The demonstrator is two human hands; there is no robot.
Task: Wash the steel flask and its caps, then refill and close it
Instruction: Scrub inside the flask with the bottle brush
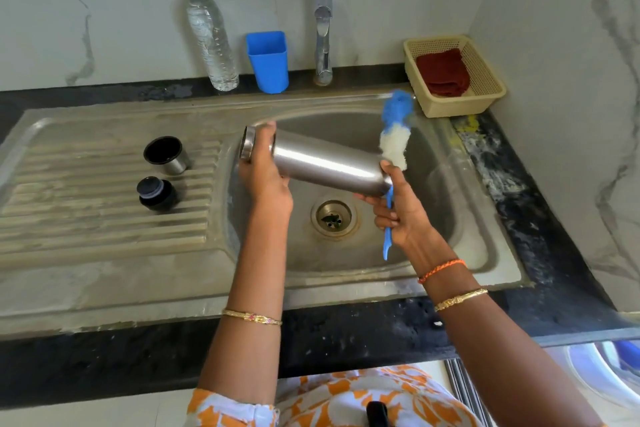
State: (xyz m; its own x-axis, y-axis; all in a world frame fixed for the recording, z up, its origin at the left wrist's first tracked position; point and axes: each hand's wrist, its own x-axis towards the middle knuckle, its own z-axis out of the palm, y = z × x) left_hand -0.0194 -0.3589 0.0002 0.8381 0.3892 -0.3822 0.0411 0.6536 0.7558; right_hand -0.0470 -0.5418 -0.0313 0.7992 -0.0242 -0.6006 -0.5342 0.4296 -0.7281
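Over the sink basin [460, 243]: steel flask [325, 159] held near-horizontal, mouth pointing left. Left hand [265, 173] fingers wrapped around its neck. Right hand [403, 218] fingers closed on blue bottle brush [394, 135], bristles up beside the flask base. Cup cap [166, 154] and stopper [156, 193] sit on the drainboard [86, 218], near each other.

Open steel flask [325, 163] sideways above basin; caps [166, 155] on drainboard.

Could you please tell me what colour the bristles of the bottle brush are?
Blue at the tip and white lower down on the brush, seen in the head view.
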